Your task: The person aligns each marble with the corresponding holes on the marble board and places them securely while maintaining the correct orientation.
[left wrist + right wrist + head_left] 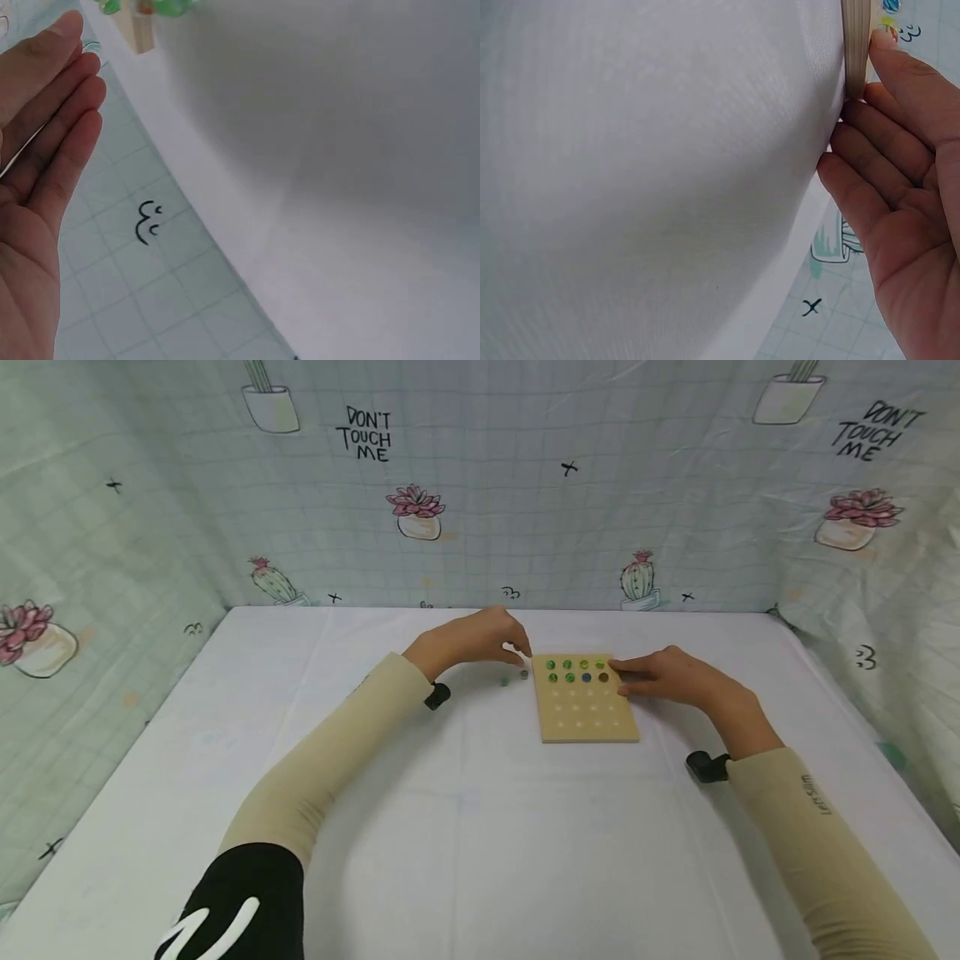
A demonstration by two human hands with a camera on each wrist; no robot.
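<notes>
A square wooden board (588,710) lies on the white table, with round hollows across its face. Green, blue and brown glass marbles (567,665) sit in its two far rows; the nearer hollows show pale and bare. My left hand (480,637) hovers by the far left corner, fingers extended, nothing visible between them. Just below those fingertips, a grey marble (524,674) and a green marble (504,682) lie loose on the cloth. At the right edge my right hand (667,678) grips the board, one digit over the top beside a marble and others against its side.
White cloth covers the table (450,827). Behind it rises a printed cloth backdrop (510,468) with cactus drawings, and similar cloth hangs at both sides. A black wrist camera (437,696) sits on the left wrist, another black camera (707,767) on the right.
</notes>
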